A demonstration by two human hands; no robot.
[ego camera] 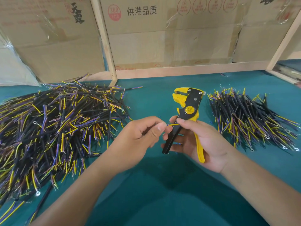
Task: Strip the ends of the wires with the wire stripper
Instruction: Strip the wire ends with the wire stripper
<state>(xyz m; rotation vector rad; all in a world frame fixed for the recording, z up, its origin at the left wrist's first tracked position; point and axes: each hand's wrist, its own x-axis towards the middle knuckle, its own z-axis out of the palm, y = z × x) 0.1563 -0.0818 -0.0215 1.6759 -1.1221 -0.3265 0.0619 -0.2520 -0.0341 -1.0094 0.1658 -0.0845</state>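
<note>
Short yellow wire (173, 124): thin, light, limp; spans the gap between the two hands, above the green worktop (154, 185). Judged easy to bend and easy to lose from a pinch, so best held close behind the end being stripped; insulation looks smooth, probably slippery.

Left hand (146, 132): fingers curled, thumb and forefinger pinching the wire's left end.

Right hand (203, 142): wrapped loosely round the wire stripper (189, 110), thumb pressing the wire's other end against the tool near its pivot. Stripper is rigid, black body with yellow handle, jaws pointing away from the person, handles spread. Judged solid enough for a full palm grip on the handles; the wire end is not in the jaws.

Outward: large loose pile of wires (57, 128) to the left, black sheaths with yellow and purple cores; smaller, neater pile (247, 116) to the right. Cardboard boxes (162, 30) behind.
</note>
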